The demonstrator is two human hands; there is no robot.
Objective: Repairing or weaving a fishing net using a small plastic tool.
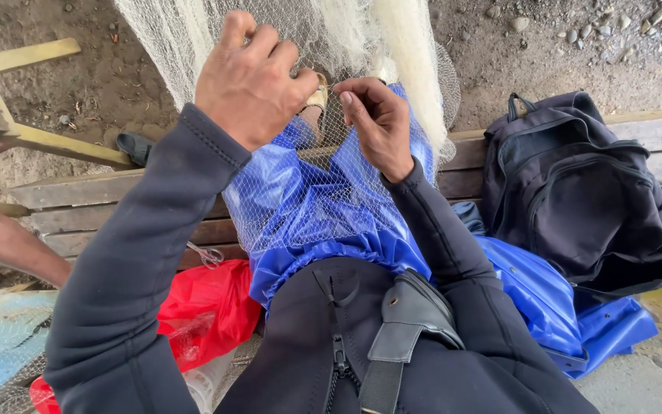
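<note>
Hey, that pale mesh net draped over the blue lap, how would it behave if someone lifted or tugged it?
The net is probably very floppy: it drapes and follows the folds of the blue sheet. It likely weighs little, being thin and see-through. It may snag rather than slide, since the left hand and right hand both pinch its fine mesh.

I see soft, even daylight with no hard shadows; the scene reads as shaded outdoors. The glossy blue plastic sheet (308, 199) shows pale sheen streaks on its folds, the strongest glare I get. The fine white mesh net (392, 54) above that sheet is nearly washed out at the top edge. The black fabric backpack (576, 192), right of the sheet, loses detail in its dark folds. Focus is sharp around the sheet; the wide lens bends the weathered wooden plank counter (86, 192) toward the left edge.
</note>
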